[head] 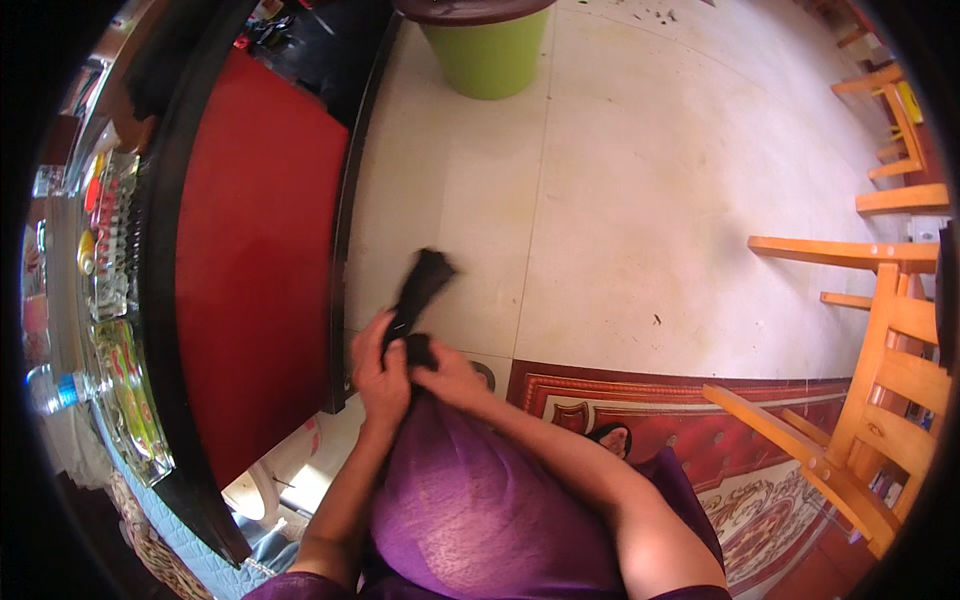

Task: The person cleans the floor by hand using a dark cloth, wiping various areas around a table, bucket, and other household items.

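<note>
In front of my purple clothing (480, 502), both hands are on a dark, soft item (426, 281) that looks like black cloth or a bundle of hair; blur hides which. My left hand (381, 364) grips its middle, and one end sticks up past the fingers, away from me. Close beside it, my right hand (450, 379) pinches a bunched black part (420, 351) between thumb and fingers. Whether the two black parts are joined cannot be made out.
A red panel (262, 262) with black edging stands close on the left, with clear trays (112, 232) of small items beyond it. A green bin (491, 56) stands ahead on the tiled floor. Wooden chairs (862, 442) and a patterned red rug (675, 420) lie right.
</note>
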